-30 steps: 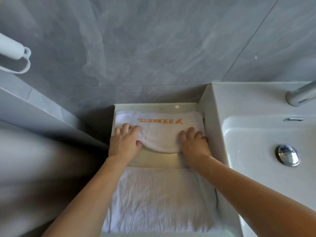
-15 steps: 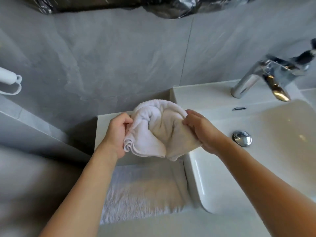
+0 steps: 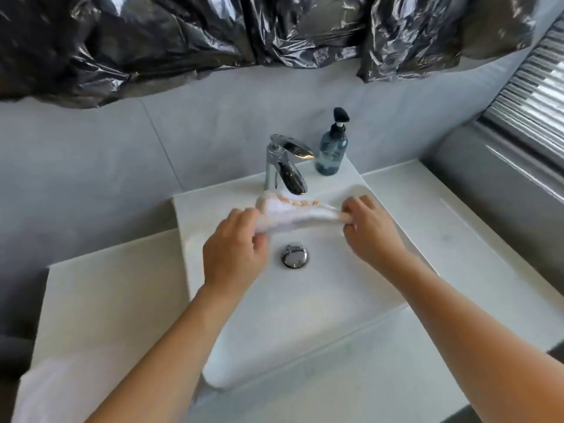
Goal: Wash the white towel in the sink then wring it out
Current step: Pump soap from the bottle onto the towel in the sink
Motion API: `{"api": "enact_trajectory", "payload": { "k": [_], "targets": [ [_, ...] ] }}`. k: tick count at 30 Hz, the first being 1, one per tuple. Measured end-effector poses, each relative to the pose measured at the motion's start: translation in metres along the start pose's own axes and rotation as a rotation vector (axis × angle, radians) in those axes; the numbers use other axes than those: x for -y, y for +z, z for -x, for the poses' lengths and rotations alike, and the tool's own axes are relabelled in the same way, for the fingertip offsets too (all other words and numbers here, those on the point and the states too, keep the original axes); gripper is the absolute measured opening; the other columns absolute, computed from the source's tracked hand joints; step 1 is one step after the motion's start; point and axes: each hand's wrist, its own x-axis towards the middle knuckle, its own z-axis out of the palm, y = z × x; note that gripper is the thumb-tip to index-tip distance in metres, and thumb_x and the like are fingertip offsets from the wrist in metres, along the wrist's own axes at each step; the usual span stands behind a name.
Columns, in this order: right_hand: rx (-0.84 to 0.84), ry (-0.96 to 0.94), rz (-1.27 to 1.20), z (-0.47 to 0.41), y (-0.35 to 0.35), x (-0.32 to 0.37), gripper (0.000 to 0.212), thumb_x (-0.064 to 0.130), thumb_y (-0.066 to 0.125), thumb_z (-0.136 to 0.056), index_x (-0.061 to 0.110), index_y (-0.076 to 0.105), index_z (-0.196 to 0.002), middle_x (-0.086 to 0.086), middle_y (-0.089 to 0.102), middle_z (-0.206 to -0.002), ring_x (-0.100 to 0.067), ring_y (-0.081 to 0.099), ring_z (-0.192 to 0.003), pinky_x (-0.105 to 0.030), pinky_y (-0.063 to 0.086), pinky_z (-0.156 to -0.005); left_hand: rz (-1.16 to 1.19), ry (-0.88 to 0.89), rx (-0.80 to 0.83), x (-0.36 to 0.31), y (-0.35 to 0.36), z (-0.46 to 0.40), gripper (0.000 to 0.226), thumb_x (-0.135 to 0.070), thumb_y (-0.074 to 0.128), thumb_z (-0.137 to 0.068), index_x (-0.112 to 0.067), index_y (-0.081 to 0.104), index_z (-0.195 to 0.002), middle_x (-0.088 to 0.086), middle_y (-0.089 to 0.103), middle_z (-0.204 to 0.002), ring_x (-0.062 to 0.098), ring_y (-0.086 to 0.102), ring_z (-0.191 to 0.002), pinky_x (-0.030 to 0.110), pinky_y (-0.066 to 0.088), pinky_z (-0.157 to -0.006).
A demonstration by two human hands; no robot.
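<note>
The white towel (image 3: 294, 210) with orange lettering is stretched between both my hands, just under the chrome faucet's spout (image 3: 290, 169) and above the white sink (image 3: 305, 315). My left hand (image 3: 235, 248) grips its left end with curled fingers. My right hand (image 3: 370, 227) pinches its right end. The towel is blurred by motion. The chrome drain plug (image 3: 294, 255) lies below the towel, between my hands. No water is seen running.
A blue soap dispenser (image 3: 332, 148) stands right of the faucet on the sink's back ledge. White counter (image 3: 100, 300) flanks the sink on both sides. Another white towel (image 3: 61, 389) lies at the lower left. Black plastic sheeting (image 3: 244, 35) hangs on the wall above.
Both hands lifted the towel off the left shelf and carried it right over the sink, where it is now pulled out lengthwise under the faucet. My view swung right.
</note>
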Motion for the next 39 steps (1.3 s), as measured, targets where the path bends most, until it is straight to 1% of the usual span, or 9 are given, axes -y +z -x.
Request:
{"api": "enact_trajectory", "payload": {
  "k": [3, 6, 9, 14, 17, 20, 25, 35, 39],
  "targets": [
    [0.631, 0.017, 0.062, 0.009, 0.018, -0.040, 0.036, 0.013, 0.055, -0.089, 0.018, 0.059, -0.125, -0.006, 0.053, -0.126, -0.032, 0.057, -0.110, -0.033, 0.047, -0.083, -0.468, -0.021, 0.666, -0.016, 0.035, 0.017, 0.036, -0.025, 0.048, -0.088, -0.023, 0.057, -0.122, 0.006, 0.056, -0.117, 0.032, 0.056, -0.108, 0.039, 0.041, -0.087],
    [0.913, 0.049, -0.260, -0.001, 0.023, -0.065, 0.031, 0.014, 0.045, -0.096, 0.011, 0.070, -0.113, -0.005, 0.067, -0.114, -0.019, 0.064, -0.107, -0.024, 0.048, -0.086, -0.317, -0.173, 1.095, -0.055, 0.049, 0.013, 0.029, -0.027, 0.042, -0.095, -0.018, 0.064, -0.111, 0.004, 0.064, -0.114, 0.024, 0.060, -0.109, 0.030, 0.040, -0.084],
    [0.734, 0.258, -0.313, -0.042, 0.011, -0.087, 0.026, 0.017, 0.047, -0.100, 0.012, 0.067, -0.115, -0.005, 0.061, -0.107, -0.025, 0.060, -0.107, -0.027, 0.045, -0.087, 0.148, -0.398, 0.854, -0.102, 0.059, -0.022, 0.024, -0.031, 0.041, -0.095, -0.021, 0.063, -0.091, -0.003, 0.066, -0.092, 0.021, 0.062, -0.093, 0.031, 0.047, -0.074],
    [0.361, 0.394, -0.688, -0.121, -0.015, -0.095, 0.019, 0.021, 0.056, -0.094, 0.015, 0.062, -0.078, -0.009, 0.063, -0.087, -0.021, 0.057, -0.073, -0.028, 0.041, -0.064, 0.715, -0.700, 0.337, -0.160, 0.083, -0.102, 0.020, -0.031, 0.050, -0.091, -0.016, 0.055, -0.079, -0.001, 0.060, -0.077, 0.023, 0.058, -0.076, 0.035, 0.046, -0.070],
    [0.360, 0.406, -0.814, -0.163, -0.025, -0.080, 0.026, 0.034, 0.051, -0.098, 0.012, 0.063, -0.090, -0.007, 0.063, -0.093, -0.021, 0.058, -0.080, -0.033, 0.045, -0.073, 0.817, -0.780, 0.177, -0.173, 0.100, -0.149, 0.034, -0.031, 0.046, -0.098, -0.014, 0.041, -0.069, 0.002, 0.042, -0.063, 0.024, 0.039, -0.062, 0.034, 0.031, -0.060],
    [0.429, 0.410, -0.841, -0.200, -0.021, -0.073, 0.049, 0.053, 0.045, -0.097, 0.009, 0.061, -0.113, -0.005, 0.061, -0.105, -0.022, 0.057, -0.091, -0.035, 0.047, -0.087, 0.914, -0.939, 0.075, -0.175, 0.123, -0.191, 0.037, -0.038, 0.044, -0.100, -0.013, 0.045, -0.074, 0.000, 0.045, -0.069, 0.018, 0.041, -0.060, 0.031, 0.032, -0.057],
    [0.555, 0.428, -0.894, -0.225, -0.013, -0.064, 0.055, 0.070, 0.036, -0.093, 0.021, 0.053, -0.111, 0.004, 0.055, -0.120, -0.020, 0.051, -0.117, -0.043, 0.040, -0.106, 1.041, -1.018, 0.135, -0.167, 0.147, -0.225, 0.043, -0.062, 0.043, -0.096, -0.024, 0.058, -0.083, -0.001, 0.067, -0.095, 0.019, 0.064, -0.085, 0.034, 0.046, -0.075],
    [0.511, 0.472, -0.999, -0.157, -0.028, -0.061, 0.049, 0.061, 0.045, -0.095, 0.021, 0.062, -0.071, 0.013, 0.060, -0.052, -0.005, 0.061, -0.055, -0.031, 0.055, -0.077, 0.902, -0.983, 0.281, -0.181, 0.126, -0.168, 0.065, -0.078, 0.043, -0.070, -0.021, 0.070, -0.083, 0.006, 0.075, -0.094, 0.028, 0.071, -0.090, 0.052, 0.055, -0.090],
    [0.610, 0.487, -0.922, -0.086, -0.026, -0.056, 0.070, 0.082, 0.046, -0.070, 0.019, 0.073, -0.080, 0.003, 0.073, -0.073, -0.017, 0.072, -0.078, -0.043, 0.055, -0.090, 0.843, -1.032, 0.372, -0.180, 0.092, -0.099, 0.056, -0.071, 0.047, -0.079, -0.022, 0.073, -0.083, -0.002, 0.077, -0.087, 0.018, 0.072, -0.088, 0.048, 0.055, -0.093]
  ]
}}
